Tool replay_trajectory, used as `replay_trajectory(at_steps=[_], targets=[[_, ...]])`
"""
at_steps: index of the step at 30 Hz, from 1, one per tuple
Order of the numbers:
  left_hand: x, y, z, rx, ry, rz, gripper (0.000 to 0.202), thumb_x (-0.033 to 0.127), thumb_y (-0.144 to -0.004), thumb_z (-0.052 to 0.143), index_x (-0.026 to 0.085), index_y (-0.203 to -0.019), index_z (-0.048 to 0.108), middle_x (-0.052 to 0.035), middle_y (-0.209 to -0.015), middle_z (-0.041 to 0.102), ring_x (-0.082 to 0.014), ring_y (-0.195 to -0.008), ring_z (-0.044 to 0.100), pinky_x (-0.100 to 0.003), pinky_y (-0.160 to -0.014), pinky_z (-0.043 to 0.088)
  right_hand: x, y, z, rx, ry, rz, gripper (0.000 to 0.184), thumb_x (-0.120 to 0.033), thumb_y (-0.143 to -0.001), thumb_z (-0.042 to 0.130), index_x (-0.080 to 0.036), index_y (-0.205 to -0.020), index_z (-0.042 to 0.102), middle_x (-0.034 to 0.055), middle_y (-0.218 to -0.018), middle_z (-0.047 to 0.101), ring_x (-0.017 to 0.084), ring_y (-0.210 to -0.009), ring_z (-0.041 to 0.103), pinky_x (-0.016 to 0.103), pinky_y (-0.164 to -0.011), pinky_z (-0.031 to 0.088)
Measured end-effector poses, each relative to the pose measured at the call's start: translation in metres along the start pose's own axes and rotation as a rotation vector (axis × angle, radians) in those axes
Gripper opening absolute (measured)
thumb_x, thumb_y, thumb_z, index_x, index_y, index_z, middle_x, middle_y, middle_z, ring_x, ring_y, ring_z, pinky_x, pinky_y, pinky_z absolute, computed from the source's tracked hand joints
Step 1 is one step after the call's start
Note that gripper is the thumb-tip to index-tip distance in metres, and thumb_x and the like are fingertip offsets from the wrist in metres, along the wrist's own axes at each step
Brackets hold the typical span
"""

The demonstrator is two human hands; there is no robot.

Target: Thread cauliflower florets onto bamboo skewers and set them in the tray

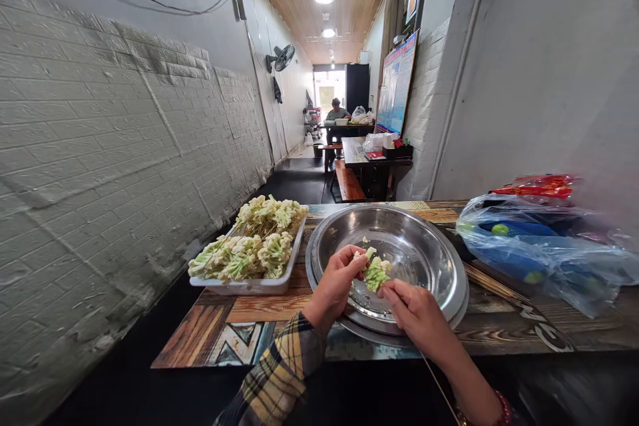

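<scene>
Over a large steel basin (327, 233), my left hand (337, 279) pinches a small piece of cauliflower. Close beside it, my right hand (417, 313) is closed on a thin bamboo skewer (438, 383), whose rear end runs down below my wrist. A cauliflower floret (378, 273) sits between the two hands, at the skewer's front end; its contact with the skewer is hidden. To the left, a white plastic tray (269, 286) is heaped with skewered cauliflower (244, 253). A few crumbs and some wetness show inside the basin.
Bamboo skewers (494, 279) lie right of the basin. Beyond them is a clear plastic bag (554, 253) with blue and green things inside. The wooden-patterned table (269, 308) has its edge near me. Farther back, a person (337, 110) sits at another table.
</scene>
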State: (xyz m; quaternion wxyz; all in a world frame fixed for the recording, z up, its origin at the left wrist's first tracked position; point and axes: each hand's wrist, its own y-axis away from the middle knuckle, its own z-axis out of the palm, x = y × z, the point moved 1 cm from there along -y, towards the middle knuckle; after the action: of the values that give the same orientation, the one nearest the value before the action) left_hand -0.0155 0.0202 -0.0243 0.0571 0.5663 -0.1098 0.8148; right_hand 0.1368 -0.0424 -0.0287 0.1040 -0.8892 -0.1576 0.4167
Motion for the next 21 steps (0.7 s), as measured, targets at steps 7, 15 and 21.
replay_trajectory(at_steps=[7, 15, 21], targets=[[0.000, -0.001, -0.002, 0.042, -0.024, 0.023, 0.020, 0.033, -0.072, 0.068, 0.016, -0.069, 0.057, 0.0035, -0.065, 0.047, -0.0083, -0.061, 0.039, -0.022, -0.058, 0.031, -0.004, 0.002, -0.001, -0.012, 0.034, 0.024, 0.033, -0.038, -0.094, 0.039, -0.020, -0.092, 0.066, 0.0022, -0.072, 0.069, 0.017, -0.059, 0.062, 0.028, -0.058, 0.045], [0.003, -0.002, 0.001, 0.028, -0.069, 0.019, 0.024, 0.031, -0.071, 0.066, 0.015, -0.060, 0.051, 0.0046, -0.058, 0.043, -0.0080, -0.057, 0.034, -0.023, -0.057, 0.027, 0.000, 0.003, 0.001, 0.053, 0.072, -0.071, 0.036, -0.034, -0.096, 0.036, -0.022, -0.081, 0.066, 0.0031, -0.073, 0.070, 0.020, -0.071, 0.067, 0.030, -0.067, 0.049], [0.002, -0.003, 0.002, -0.080, -0.083, -0.057, 0.023, 0.030, -0.069, 0.069, 0.014, -0.058, 0.056, 0.0041, -0.056, 0.046, -0.0072, -0.055, 0.035, -0.023, -0.057, 0.028, 0.006, 0.005, 0.003, 0.120, 0.056, -0.113, 0.034, -0.032, -0.095, 0.037, -0.021, -0.083, 0.067, 0.0041, -0.075, 0.071, 0.019, -0.070, 0.066, 0.029, -0.066, 0.049]])
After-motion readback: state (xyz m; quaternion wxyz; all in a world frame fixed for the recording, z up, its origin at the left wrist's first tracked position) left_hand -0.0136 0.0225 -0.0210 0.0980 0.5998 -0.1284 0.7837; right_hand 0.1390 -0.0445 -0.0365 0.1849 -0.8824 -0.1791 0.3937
